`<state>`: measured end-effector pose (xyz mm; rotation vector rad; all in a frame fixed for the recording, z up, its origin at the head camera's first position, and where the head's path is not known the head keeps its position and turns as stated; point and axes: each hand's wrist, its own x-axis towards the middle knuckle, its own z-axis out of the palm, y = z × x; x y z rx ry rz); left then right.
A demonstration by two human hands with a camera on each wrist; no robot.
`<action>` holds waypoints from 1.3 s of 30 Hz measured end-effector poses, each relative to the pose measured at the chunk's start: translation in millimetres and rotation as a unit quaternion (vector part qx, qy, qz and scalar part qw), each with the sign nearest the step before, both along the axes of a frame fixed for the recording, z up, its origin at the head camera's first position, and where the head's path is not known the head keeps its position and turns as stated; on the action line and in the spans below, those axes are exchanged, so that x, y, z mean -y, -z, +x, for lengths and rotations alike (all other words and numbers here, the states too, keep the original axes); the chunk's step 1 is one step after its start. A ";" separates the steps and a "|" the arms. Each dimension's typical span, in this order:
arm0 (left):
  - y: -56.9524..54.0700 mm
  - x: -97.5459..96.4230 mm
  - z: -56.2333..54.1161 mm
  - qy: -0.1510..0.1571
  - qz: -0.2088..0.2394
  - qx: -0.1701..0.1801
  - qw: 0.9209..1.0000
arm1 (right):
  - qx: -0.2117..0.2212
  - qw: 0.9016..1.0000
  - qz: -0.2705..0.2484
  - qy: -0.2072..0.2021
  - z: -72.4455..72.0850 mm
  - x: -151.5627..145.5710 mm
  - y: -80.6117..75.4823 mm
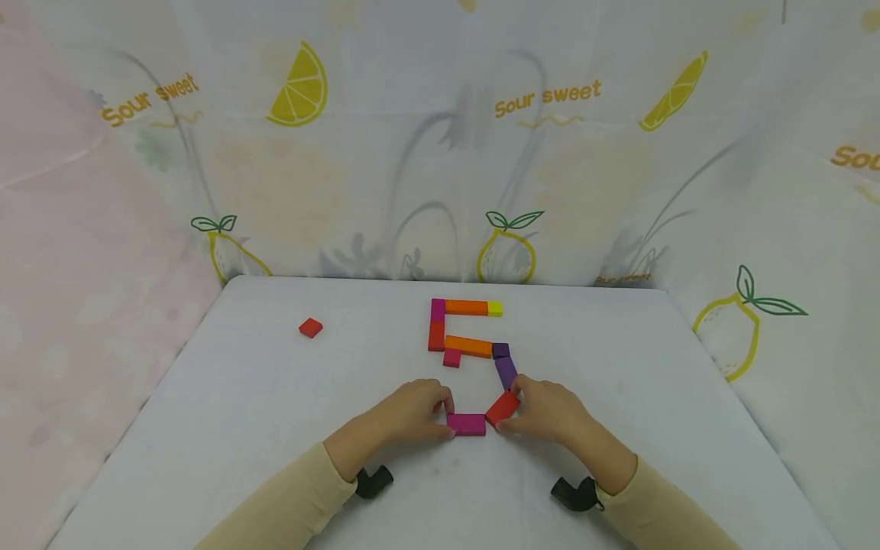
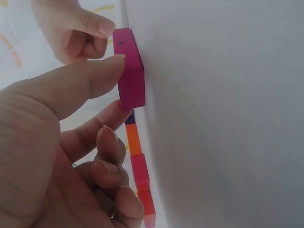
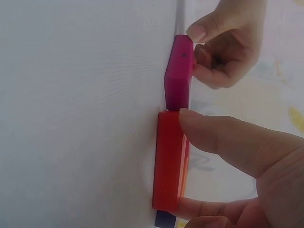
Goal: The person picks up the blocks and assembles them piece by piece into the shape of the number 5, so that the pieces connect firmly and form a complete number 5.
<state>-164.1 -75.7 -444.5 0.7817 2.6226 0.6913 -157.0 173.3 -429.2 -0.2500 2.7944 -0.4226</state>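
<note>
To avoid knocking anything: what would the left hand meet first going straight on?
Pinching the magenta block, the left hand would probably meet the red block in the right hand first.

White table, pale cloth backdrop, yellow lemon prints, orange "Sour sweet" lettering, grey plant shapes

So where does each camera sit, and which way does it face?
Head: on the person's head, facing forward and down at the table; left hand, right hand and sleeves show.
Left wrist: on that wrist, facing the pinched magenta block; left hand close, right hand beyond.
Right wrist: on that wrist, facing the pinched red block; right hand close, left hand beyond.
Shared: both wrist views show the magenta block.
</note>
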 end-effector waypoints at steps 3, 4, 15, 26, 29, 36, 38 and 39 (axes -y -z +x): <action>0.0 0.0 0.1 0.000 0.000 -0.001 1.000 | -0.001 1.000 0.002 -0.001 0.0 -0.1 -0.1; 0.0 0.0 0.3 -0.001 0.001 0.000 1.000 | -0.001 1.000 0.003 -0.001 -0.1 -0.2 -0.1; -1.3 -0.5 1.6 -0.006 -0.001 0.001 1.000 | -0.005 1.000 0.000 -0.003 -2.0 -0.8 3.9; 0.6 0.1 2.0 -0.006 -0.007 -0.003 1.000 | -0.003 1.000 0.004 -0.002 -0.4 0.0 0.7; 0.4 0.1 2.2 -0.006 -0.007 -0.002 1.000 | -0.001 1.000 0.003 0.000 0.0 0.8 0.2; 0.1 0.2 2.6 -0.006 -0.007 -0.003 1.000 | -0.001 1.000 0.000 0.005 -0.7 1.9 1.4; 0.1 0.1 2.6 -0.005 -0.007 -0.005 1.000 | -0.001 1.000 0.001 0.005 -0.5 2.0 1.0; -0.1 0.1 2.5 -0.004 -0.007 -0.008 1.000 | -0.002 1.000 0.002 0.004 -0.6 2.0 1.0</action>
